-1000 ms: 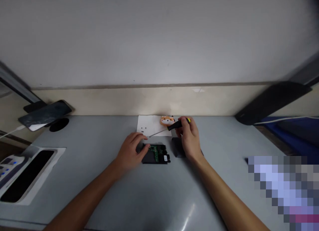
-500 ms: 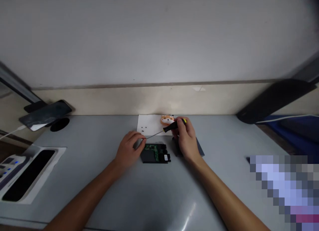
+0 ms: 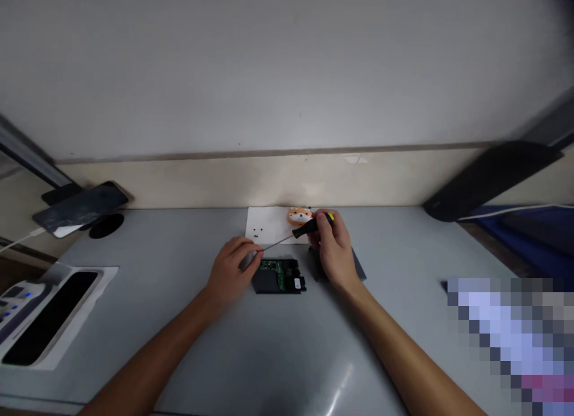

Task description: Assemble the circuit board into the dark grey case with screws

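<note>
Bare grey table (image 3: 278, 350) fills the near middle, with both forearms reaching across it. At the left side, a phone (image 3: 51, 317) lies screen-up, well apart from the hands. Farther in, the opened device (image 3: 269, 281) lies flat between the hands, its green board (image 3: 281, 275) facing up. It sits just to the right of the left hand (image 3: 232, 271), whose fingers curve over its left end; whether they touch it I cannot tell. The left thumb and fingertips pinch narrowly on the tip of the screwdriver (image 3: 305, 227), above the device's far left corner; anything smaller between them is too small to make out. The right hand (image 3: 335, 245) grips the handle, to the right of the device and above a dark panel (image 3: 359, 265) that it partly hides. Beyond the device is white paper (image 3: 273, 228), bearing small dark screws (image 3: 255, 229) and an orange toy (image 3: 298, 215). Behind stands the wall (image 3: 278, 180).
</note>
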The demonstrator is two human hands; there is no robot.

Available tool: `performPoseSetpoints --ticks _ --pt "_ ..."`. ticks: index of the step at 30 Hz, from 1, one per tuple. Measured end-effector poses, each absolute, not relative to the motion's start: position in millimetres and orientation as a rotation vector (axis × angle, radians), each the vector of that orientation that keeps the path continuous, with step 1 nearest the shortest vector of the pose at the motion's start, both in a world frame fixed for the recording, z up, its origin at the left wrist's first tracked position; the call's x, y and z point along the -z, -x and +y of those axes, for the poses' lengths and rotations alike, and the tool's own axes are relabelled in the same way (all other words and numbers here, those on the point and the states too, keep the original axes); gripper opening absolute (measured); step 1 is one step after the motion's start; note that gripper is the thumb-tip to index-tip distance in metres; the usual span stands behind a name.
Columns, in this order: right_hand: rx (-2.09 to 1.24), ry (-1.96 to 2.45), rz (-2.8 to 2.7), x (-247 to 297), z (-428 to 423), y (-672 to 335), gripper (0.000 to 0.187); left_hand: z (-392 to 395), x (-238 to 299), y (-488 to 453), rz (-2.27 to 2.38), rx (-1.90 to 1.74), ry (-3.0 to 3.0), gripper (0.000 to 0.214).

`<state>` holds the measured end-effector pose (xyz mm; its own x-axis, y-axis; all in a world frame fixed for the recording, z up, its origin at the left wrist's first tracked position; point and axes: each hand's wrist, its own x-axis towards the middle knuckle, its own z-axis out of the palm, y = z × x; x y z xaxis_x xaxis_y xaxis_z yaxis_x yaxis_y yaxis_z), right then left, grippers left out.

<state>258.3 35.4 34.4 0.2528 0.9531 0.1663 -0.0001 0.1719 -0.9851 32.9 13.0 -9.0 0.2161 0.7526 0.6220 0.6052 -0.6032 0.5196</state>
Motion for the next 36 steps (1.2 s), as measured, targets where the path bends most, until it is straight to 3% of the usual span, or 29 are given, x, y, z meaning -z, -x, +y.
performPoseSetpoints --ticks 13,20,36 --pt "-0.855 0.97 -1.241 -39.5 31.7 -256.8 0.025 11.8 9.7 -33.2 1.282 -1.3 -2.483 0.01" --pt "-0.724 1.062 -1.383 -30.7 30.0 -256.6 0.026 13.6 10.1 -29.3 1.443 -1.159 -2.384 0.025" --pt "-0.707 1.134 -1.487 -33.5 25.7 -255.7 0.026 13.9 11.9 -26.5 1.277 -1.007 -2.442 0.033"
